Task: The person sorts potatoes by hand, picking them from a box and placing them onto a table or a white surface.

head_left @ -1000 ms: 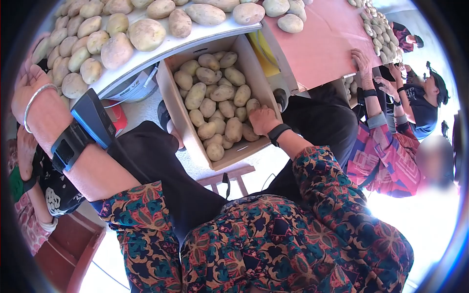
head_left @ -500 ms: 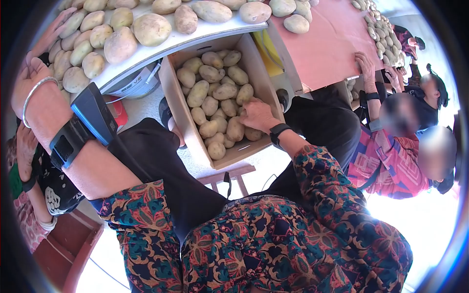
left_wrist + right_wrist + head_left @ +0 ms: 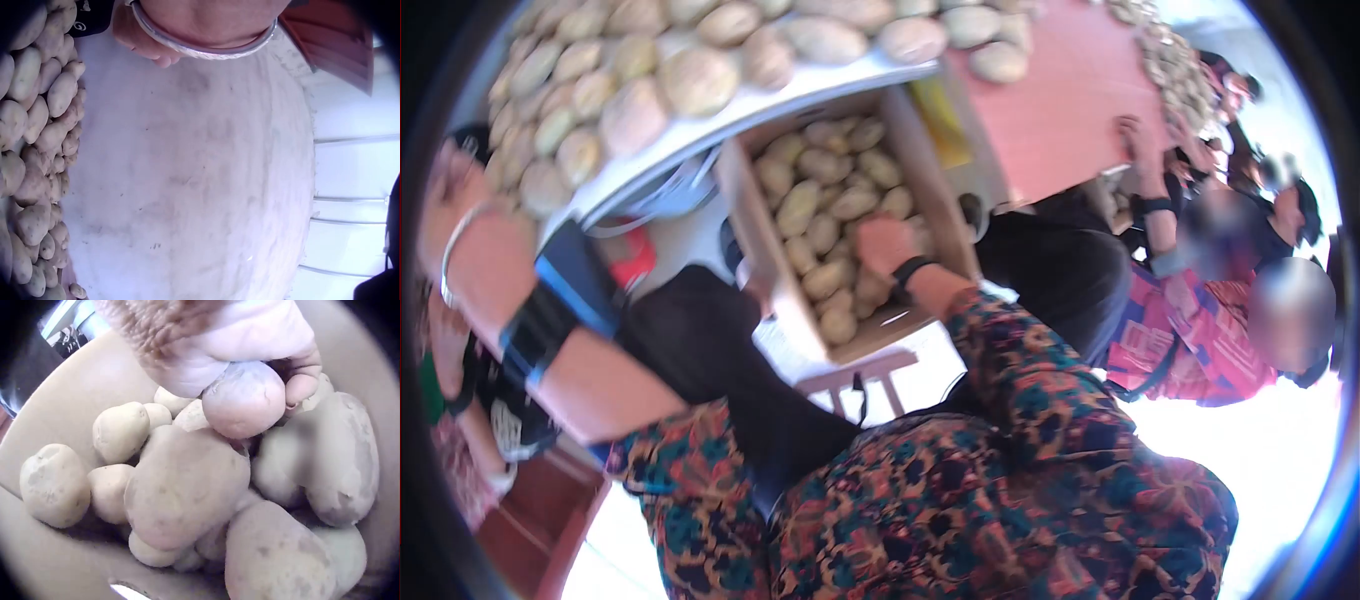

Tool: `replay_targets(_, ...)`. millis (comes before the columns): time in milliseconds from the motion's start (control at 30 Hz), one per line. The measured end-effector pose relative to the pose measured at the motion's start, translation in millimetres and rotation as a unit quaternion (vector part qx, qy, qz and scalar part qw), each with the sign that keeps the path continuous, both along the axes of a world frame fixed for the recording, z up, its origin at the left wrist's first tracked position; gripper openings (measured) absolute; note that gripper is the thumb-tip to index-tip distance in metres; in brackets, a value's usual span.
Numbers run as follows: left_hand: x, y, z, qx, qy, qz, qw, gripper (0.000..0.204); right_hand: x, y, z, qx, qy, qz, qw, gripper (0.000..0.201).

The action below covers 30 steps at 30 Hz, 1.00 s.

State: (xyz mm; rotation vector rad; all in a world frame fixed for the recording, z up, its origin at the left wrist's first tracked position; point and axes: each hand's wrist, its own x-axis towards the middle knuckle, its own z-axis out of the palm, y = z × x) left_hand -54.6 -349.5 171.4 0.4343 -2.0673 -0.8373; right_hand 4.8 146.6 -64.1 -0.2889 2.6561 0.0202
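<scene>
Right wrist view has your right hand [image 3: 240, 340] with fingers [image 3: 302, 389] curled round a potato [image 3: 245, 403] near 1 o'clock, likely firm, weighty and bruisable, so cup its rounded middle.

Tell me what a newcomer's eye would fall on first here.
Probably the open brown cardboard box of yellowish oval potatoes in the middle of the head view, where the bare right hand grips a small rounded potato. Next, perhaps, the multicoloured patterned fabric shirt below it, and the pale potatoes crowding the white table above.
</scene>
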Motion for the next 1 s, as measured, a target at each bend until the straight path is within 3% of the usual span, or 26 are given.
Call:
replay_targets(67, -1, -2, -3, 0.194, 0.106, -0.019, 0.975, 0.039, 2, -15, -3, 0.049, 0.005, -0.003, 0.999, 0.021)
replay_targets(133, -5, -3, -4, 0.379, 0.21, -0.059, 0.899, 0.038, 6, -26, -60, 0.075, 0.123, -0.076, 0.987, 0.019)
replay_targets(200, -8, -3, 0, 0.52, 0.271, -0.092, 0.805, 0.039, 4, -40, -38, 0.055, 0.091, -0.135, 0.985, 0.019)
replay_targets(300, -10, 26, 14, 0.535, 0.281, -0.071, 0.793, 0.036, 3, -45, -34, 0.085, 0.135, -0.136, 0.978, 0.019)
replay_targets(400, -10, 38, 22, 0.538, 0.286, -0.051, 0.791, 0.035, 6, -39, -32, 0.112, 0.084, -0.131, 0.982, 0.021)
replay_targets(467, -9, -15, -15, 0.513, 0.278, -0.178, 0.792, 0.033, 1, -30, -30, 0.029, 0.105, -0.123, 0.986, 0.025)
replay_targets(500, -6, -29, -30, 0.516, 0.292, -0.211, 0.778, 0.033, -7, -22, -16, -0.006, -0.018, -0.099, 0.995, 0.023)
replay_targets(533, -5, -21, -28, 0.501, 0.299, -0.194, 0.789, 0.032, -12, -13, 11, -0.034, -0.141, -0.068, 0.987, 0.021)
replay_targets(667, 3, 48, 13, 0.535, 0.372, -0.095, 0.752, 0.03, -9, -4, 31, -0.137, -0.065, -0.182, 0.972, 0.028)
replay_targets(700, 5, 60, 23, 0.543, 0.377, -0.085, 0.745, 0.031, -16, 2, 32, -0.137, -0.063, -0.171, 0.974, 0.028)
replay_targets(767, 5, 71, 32, 0.551, 0.376, -0.076, 0.741, 0.031, -29, 12, 35, -0.178, -0.215, -0.102, 0.955, 0.044)
replay_targets(800, 4, 74, 34, 0.55, 0.379, -0.072, 0.741, 0.031, -28, 17, 45, -0.176, -0.217, -0.097, 0.955, 0.044)
replay_targets(867, 5, 79, 38, 0.543, 0.351, -0.11, 0.755, 0.03, -22, 6, 113, -0.352, -0.263, -0.178, 0.881, 0.055)
replay_targets(933, 3, 86, 41, 0.538, 0.343, -0.105, 0.763, 0.029, -25, 12, 107, -0.35, -0.282, -0.186, 0.873, 0.049)
replay_targets(1000, 1, 90, 42, 0.55, 0.319, -0.13, 0.76, 0.027, -34, 6, 135, -0.465, -0.307, -0.154, 0.816, 0.04)
